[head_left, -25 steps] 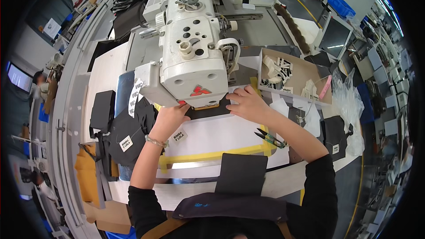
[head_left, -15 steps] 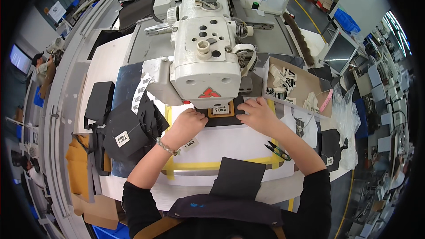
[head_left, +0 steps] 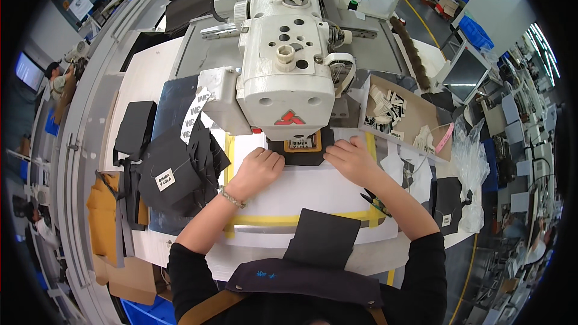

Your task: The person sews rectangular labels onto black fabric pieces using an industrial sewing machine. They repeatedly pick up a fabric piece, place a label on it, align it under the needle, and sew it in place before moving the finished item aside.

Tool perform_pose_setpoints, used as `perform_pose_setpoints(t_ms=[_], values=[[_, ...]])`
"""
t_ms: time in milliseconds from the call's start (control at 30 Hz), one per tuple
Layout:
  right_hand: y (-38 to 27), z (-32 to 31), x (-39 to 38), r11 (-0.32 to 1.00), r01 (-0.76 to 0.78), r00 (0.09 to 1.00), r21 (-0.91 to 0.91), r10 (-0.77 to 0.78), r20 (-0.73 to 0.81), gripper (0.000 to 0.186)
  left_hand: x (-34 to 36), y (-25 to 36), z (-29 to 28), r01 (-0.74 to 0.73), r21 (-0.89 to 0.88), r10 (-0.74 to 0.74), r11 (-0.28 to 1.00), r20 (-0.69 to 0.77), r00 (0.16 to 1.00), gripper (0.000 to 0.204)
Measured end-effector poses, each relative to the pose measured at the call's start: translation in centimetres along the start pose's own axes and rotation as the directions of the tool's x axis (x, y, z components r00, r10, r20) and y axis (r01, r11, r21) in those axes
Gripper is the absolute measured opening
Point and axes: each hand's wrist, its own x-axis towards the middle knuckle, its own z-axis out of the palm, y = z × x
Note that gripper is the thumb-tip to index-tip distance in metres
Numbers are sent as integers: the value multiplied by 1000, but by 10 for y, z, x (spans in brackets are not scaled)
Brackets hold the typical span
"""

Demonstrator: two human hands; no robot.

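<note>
A black fabric piece (head_left: 304, 159) lies under the head of a white industrial sewing machine (head_left: 288, 93). On it, a small pale label (head_left: 299, 144) shows inside a tan rectangular frame (head_left: 318, 144). My left hand (head_left: 260, 171) is closed, its curled fingertips at the piece's left edge. At the right edge, my right hand (head_left: 351, 159) is closed too, fingers bent and held together. The thumbs are mostly hidden. Beneath them spreads a white sheet (head_left: 283, 195) bordered with yellow tape (head_left: 289, 219). Thread snips (head_left: 376, 203) lie partly behind my right forearm.
Black fabric pieces (head_left: 168, 171) are heaped at left, beside a strip of white tape (head_left: 194, 117). An open carton (head_left: 412, 135) at right holds labels. A clear plastic bag (head_left: 469, 162) hangs over the right edge. Another black piece (head_left: 325, 238) lies near my body.
My hands have shifted slightly at the sides of the black piece, and more of its front corners shows. A pale label by my left wrist is now hidden. My right forearm covers more of the snips.
</note>
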Motion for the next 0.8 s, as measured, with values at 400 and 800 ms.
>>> perform_pose_setpoints(t_ms=[400, 800], values=[[-84, -51, -18, 994, 95, 994, -51, -92, 54, 11, -63, 62, -53, -95, 48, 91, 994, 83, 992, 19], [-89, -73, -69, 773, -632, 768, -61, 635, 90, 38, -70, 66, -48, -6, -2, 7, 1000, 167, 986, 33]])
